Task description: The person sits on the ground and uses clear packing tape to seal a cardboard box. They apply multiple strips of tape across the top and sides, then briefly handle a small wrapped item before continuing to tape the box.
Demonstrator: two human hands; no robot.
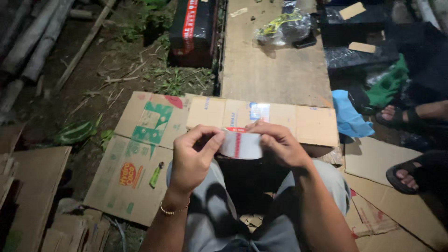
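Note:
I hold a roll of whitish packing tape (241,144) with red print between both hands, above my knees. My left hand (193,156) pinches its left side with thumb and fingers; a gold bracelet sits on that wrist. My right hand (279,143) grips the roll's right side and top. Just beyond the hands lies a flattened brown cardboard box (308,123) with a small blue and white label. I sit in grey trousers.
Flattened printed cardboard (135,163) lies on the ground at left with a green utility knife (156,175) on it. A wooden board (273,70) ahead carries a clear plastic bag (282,28). At right are a blue cloth (347,116), black packages and another person's sandalled feet (406,175).

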